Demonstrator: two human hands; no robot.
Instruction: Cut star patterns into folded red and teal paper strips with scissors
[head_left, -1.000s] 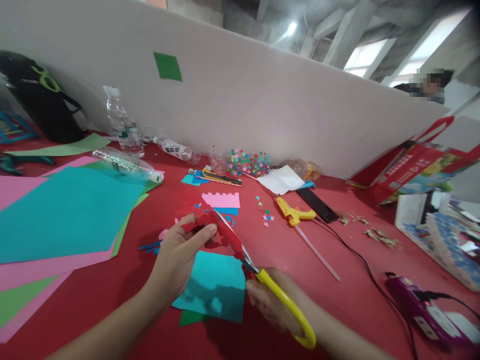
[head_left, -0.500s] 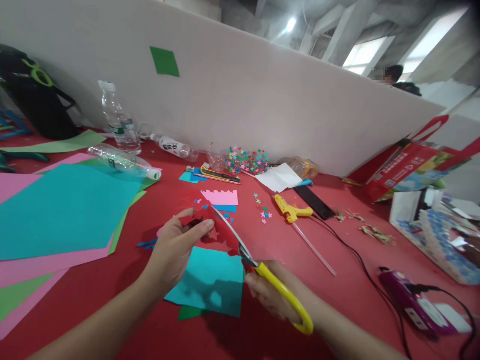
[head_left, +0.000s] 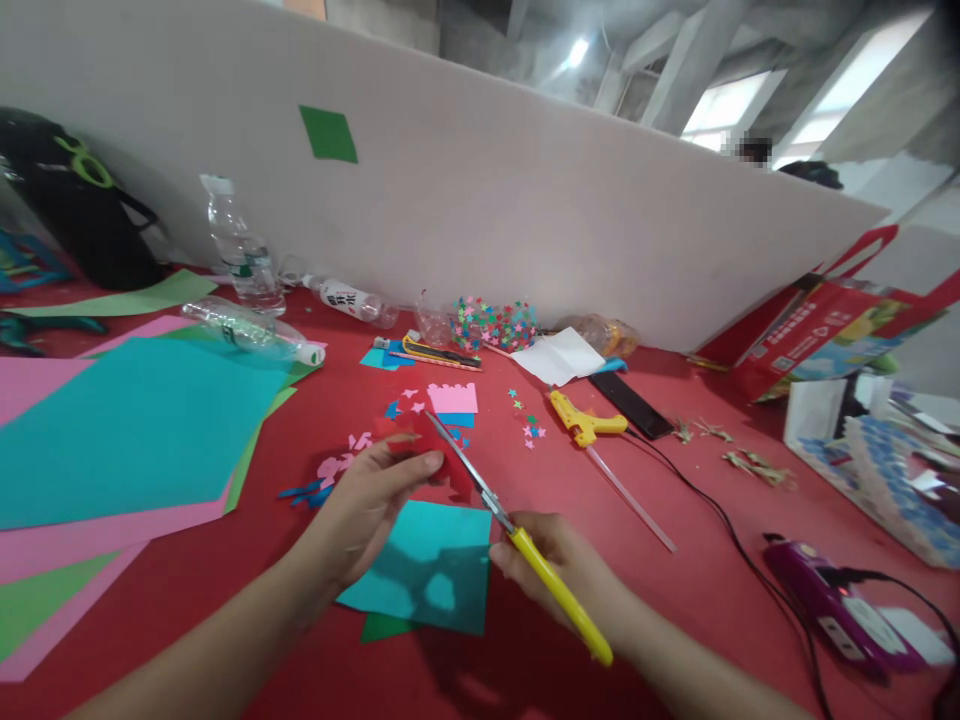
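Between thumb and fingers, my left hand (head_left: 379, 490) pinches a piece of red paper (head_left: 444, 462). My right hand (head_left: 559, 560) is wrapped around yellow-handled scissors (head_left: 541, 575), whose blades point up and left along the red paper's right side. Whether the blades touch the paper I cannot tell. Below the hands lies a square of turquoise paper (head_left: 431, 570) on a green sheet (head_left: 386, 627). Pink paper scraps (head_left: 334, 468) and blue strips (head_left: 306, 493) rest beside my left hand. Beyond the blades is a pink paper with a notched edge (head_left: 452, 397).
Large coloured sheets (head_left: 142, 430) cover the table's left. A yellow glue gun (head_left: 585, 420) with a clear stick lies right of centre, its cord running to a purple power unit (head_left: 840, 605). Small paper stars (head_left: 529, 430), bottles (head_left: 255, 335) and a box cutter (head_left: 439, 350) lie further back.
The scissors have turned so their handles appear edge-on, and the blades look closed together. The red paper has tilted in my left hand. Pink scraps beside that hand show more.
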